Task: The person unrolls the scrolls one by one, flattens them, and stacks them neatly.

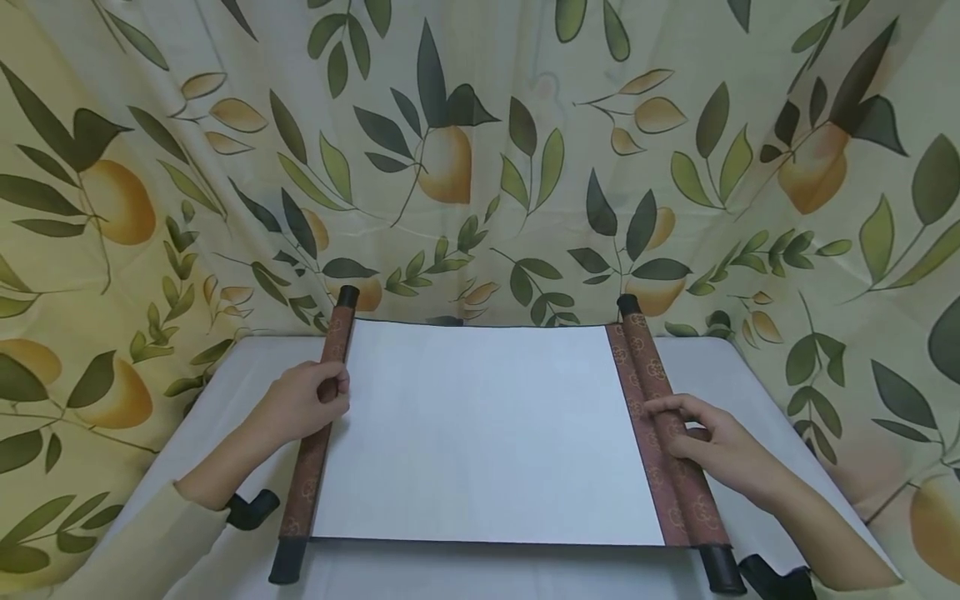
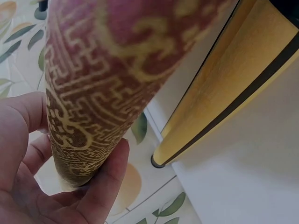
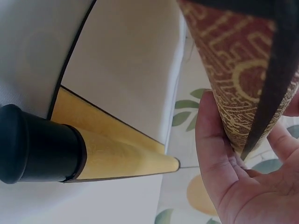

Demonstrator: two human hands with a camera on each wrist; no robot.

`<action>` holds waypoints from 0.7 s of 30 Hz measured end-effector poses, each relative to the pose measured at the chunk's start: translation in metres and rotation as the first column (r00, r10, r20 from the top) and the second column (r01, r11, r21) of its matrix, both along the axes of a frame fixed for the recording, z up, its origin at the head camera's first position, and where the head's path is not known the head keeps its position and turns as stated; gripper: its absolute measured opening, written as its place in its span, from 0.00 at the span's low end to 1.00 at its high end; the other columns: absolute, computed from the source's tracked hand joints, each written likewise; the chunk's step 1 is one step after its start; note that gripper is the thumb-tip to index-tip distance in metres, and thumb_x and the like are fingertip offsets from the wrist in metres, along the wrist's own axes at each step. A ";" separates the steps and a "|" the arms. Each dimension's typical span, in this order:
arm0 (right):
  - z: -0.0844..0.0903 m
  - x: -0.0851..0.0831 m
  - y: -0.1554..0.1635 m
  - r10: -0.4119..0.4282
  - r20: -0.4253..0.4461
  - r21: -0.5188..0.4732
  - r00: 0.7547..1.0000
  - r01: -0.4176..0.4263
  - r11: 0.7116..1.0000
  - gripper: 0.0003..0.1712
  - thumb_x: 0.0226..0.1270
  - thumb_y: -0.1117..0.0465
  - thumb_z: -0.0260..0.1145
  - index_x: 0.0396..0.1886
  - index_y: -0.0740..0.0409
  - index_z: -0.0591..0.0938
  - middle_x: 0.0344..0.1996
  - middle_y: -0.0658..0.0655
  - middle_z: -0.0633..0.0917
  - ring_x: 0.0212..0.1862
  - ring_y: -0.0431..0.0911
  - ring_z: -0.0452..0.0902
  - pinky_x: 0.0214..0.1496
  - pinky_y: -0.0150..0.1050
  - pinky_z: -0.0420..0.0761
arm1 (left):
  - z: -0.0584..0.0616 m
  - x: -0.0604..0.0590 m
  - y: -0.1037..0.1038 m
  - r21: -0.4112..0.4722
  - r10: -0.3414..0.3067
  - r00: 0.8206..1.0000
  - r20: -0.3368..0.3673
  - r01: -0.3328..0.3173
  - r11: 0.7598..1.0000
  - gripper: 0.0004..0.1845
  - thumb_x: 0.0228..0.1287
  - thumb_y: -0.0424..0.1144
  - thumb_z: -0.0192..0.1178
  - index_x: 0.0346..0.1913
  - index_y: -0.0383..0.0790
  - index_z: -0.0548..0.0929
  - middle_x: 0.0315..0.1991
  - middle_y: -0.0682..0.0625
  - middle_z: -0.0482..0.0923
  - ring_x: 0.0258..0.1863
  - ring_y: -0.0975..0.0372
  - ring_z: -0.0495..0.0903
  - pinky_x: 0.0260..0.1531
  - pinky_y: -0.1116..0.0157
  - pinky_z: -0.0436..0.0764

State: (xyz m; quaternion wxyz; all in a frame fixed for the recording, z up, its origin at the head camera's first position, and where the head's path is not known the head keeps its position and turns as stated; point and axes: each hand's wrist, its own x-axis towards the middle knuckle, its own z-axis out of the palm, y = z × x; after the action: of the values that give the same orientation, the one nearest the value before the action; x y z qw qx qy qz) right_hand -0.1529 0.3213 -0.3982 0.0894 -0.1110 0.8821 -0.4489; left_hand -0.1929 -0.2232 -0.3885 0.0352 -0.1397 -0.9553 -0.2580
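A paper scroll lies unrolled on a white table, its blank white sheet point(image 1: 480, 433) spread between two reddish-brown, gold-patterned rollers with black end knobs. My left hand point(image 1: 311, 400) grips the left roller point(image 1: 307, 483) around its middle. In the left wrist view, thumb and fingers curl round that roller point(image 2: 93, 107). My right hand point(image 1: 716, 442) holds the right roller point(image 1: 693, 492) near its middle, with a strip of the same brocade point(image 1: 637, 442) showing just inside it. The right wrist view shows thumb and fingers about this roller point(image 3: 238, 79). Parts of both rollers are hidden behind the hands.
The white table point(image 1: 251, 367) extends beyond the scroll on both sides and in front. A curtain point(image 1: 517, 225) printed with leaves and orange fruit hangs behind and around it. Black wrist mounts point(image 1: 252, 509) sit at both cuffs.
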 end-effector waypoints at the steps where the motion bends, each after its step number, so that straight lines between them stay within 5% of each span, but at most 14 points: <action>1: 0.000 0.000 0.001 0.001 0.000 0.000 1.000 -0.001 1.000 0.25 0.71 0.66 0.58 0.66 0.57 0.73 0.67 0.69 0.69 0.51 0.56 0.78 0.40 0.41 0.82 | 0.000 0.000 0.000 -0.002 0.001 1.000 0.003 -0.001 1.000 0.03 0.57 0.32 0.61 0.31 0.44 0.79 0.22 0.53 0.71 0.24 0.60 0.69 0.21 0.64 0.68; 14: -0.002 0.003 0.009 -0.002 0.003 0.010 1.000 0.002 1.000 0.24 0.72 0.65 0.58 0.66 0.57 0.73 0.68 0.68 0.69 0.53 0.57 0.77 0.40 0.40 0.82 | 0.000 0.000 0.000 -0.046 -0.008 1.000 0.003 0.008 0.999 0.13 0.49 0.28 0.66 0.29 0.44 0.72 0.24 0.51 0.69 0.29 0.57 0.68 0.23 0.63 0.66; 21: -0.003 0.006 0.015 0.005 -0.009 0.021 1.000 -0.005 1.000 0.23 0.73 0.64 0.58 0.66 0.58 0.73 0.69 0.68 0.67 0.58 0.61 0.74 0.41 0.38 0.82 | -0.002 0.001 -0.002 -0.028 -0.018 1.000 0.012 0.018 0.999 0.12 0.52 0.28 0.64 0.30 0.43 0.70 0.23 0.52 0.68 0.24 0.60 0.67 0.20 0.65 0.66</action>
State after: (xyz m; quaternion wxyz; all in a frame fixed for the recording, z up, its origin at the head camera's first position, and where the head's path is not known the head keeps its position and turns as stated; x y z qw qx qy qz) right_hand -0.1470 0.3366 -0.4017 0.0877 -0.1144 0.8869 -0.4390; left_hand -0.1914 -0.2249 -0.3905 0.0255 -0.1473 -0.9578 -0.2456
